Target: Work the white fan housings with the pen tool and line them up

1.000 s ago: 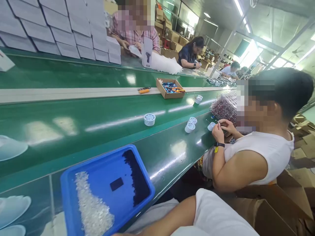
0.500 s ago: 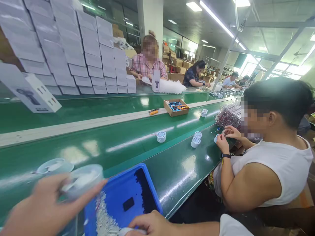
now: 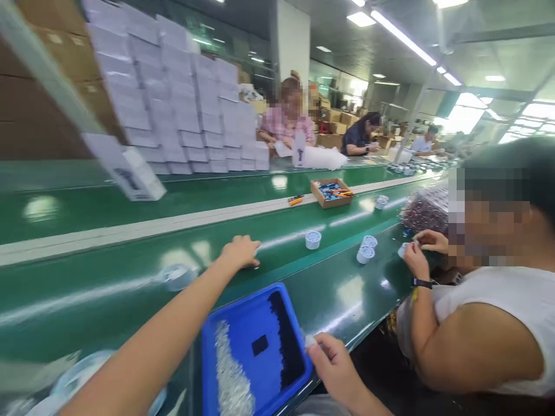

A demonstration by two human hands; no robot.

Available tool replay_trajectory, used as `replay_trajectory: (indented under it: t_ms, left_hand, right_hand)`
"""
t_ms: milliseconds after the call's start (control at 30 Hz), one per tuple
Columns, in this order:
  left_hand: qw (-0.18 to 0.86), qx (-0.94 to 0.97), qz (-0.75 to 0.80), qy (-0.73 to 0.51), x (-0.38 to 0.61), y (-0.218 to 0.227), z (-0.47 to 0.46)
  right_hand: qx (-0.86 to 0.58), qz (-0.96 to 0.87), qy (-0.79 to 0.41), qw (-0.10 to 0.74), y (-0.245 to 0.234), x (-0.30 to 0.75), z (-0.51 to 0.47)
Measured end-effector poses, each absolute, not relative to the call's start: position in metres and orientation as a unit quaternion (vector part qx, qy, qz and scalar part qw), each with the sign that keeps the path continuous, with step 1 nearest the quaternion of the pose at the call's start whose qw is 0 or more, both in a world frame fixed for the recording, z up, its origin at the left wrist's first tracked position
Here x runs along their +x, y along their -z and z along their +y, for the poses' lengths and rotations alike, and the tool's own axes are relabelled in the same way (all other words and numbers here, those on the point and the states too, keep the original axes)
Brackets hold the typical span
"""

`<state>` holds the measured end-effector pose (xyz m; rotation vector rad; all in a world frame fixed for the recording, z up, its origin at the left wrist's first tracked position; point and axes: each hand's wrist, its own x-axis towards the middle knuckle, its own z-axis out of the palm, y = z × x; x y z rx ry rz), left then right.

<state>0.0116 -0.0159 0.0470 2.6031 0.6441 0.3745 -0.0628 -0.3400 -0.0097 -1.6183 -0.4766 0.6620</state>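
Note:
My left hand point(image 3: 241, 252) is stretched far over the green belt, its back towards me and its fingers bent downward. Whether they hold anything is hidden. A translucent round cup point(image 3: 177, 278) stands on the belt to its left; a white round part point(image 3: 313, 240) stands farther along to its right. My right hand point(image 3: 336, 361) pinches a small whitish piece point(image 3: 310, 341) at the right rim of the blue tray point(image 3: 284, 294). Inside lie a heap of tiny clear-white bits point(image 3: 232, 372), a band of black bits point(image 3: 284, 341) and a black rectangular piece point(image 3: 260, 345).
Lower left, a pale blue round container point(image 3: 84, 367) is partly covered by my forearm. A cardboard box of tools point(image 3: 332, 199), an orange-handled tool point(image 3: 295, 201) and more white parts point(image 3: 366, 249) stand ahead. A co-worker point(image 3: 481, 312) sits close at the right. White boxes point(image 3: 173, 110) are stacked behind.
My left hand has moved forward over the belt from the lower left, where it held a translucent cup. My right hand has moved to the tray's right rim. The view has turned left.

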Motion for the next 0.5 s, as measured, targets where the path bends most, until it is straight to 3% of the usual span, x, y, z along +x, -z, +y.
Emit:
replay_trajectory:
  t_ms: [100,300,500]
  left_hand:
    - [0.171,0.948,0.268,-0.026,0.015,-0.046,-0.012]
    - [0.088,0.907,0.409,0.048,-0.032,-0.052,0.035]
    - [0.11,0.893,0.42,0.117,-0.07,-0.061,0.034]
  right_hand:
    - [-0.698,-0.233,-0.294,0.61,0.012,-0.06,-0.342]
    - [-0.702,-0.244,-0.293,0.601,0.021,-0.044,-0.343]
    - [-0.728,-0.281,-0.236,0.579,0.013,-0.035,-0.307]
